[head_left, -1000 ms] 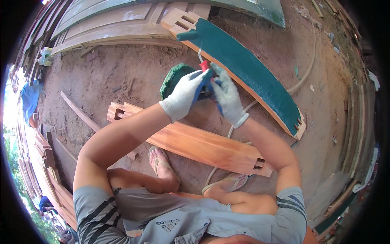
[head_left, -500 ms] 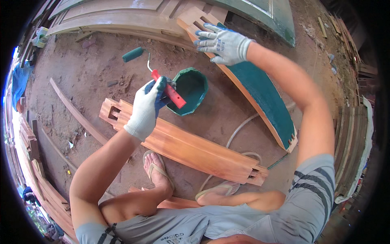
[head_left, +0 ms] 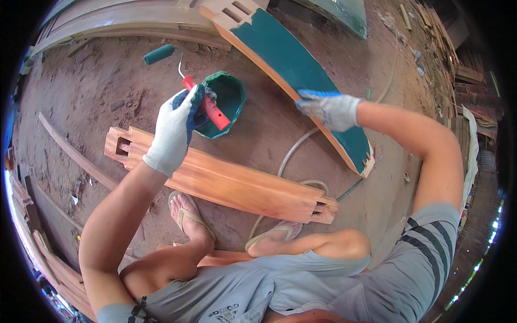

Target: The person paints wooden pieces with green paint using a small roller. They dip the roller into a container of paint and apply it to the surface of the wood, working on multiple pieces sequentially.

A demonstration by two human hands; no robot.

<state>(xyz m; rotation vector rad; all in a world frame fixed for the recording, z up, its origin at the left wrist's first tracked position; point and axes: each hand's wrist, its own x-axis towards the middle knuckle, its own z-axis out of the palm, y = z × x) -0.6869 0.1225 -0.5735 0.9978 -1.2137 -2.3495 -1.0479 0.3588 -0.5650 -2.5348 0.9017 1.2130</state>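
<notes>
In my gloved left hand [head_left: 175, 126] is a paint roller [head_left: 205, 102], held by its red handle. Its green roller sleeve [head_left: 159, 54] points away to the far left. Just right of this hand is a bucket [head_left: 237, 102] with green-smeared walls, partly behind the handle. My gloved right hand [head_left: 329, 110] lies across the near half of a board [head_left: 285, 51] with a green-painted face. Slightly blurred fingers reach out flat over the board's left edge, which is bare wood. Slots are cut in the board's unpainted far end.
An unpainted reddish timber [head_left: 231, 180] with slotted ends lies across the ground before my feet. A pale hose [head_left: 293, 151] curves between it and the green board. A thin wood strip [head_left: 75, 148] lies at left. More panels [head_left: 134, 19] are stacked at the far side.
My right hand has slid from the green board's far end toward its near half. The left hand still holds the roller over the bucket's left side. The whole view has shifted slightly.
</notes>
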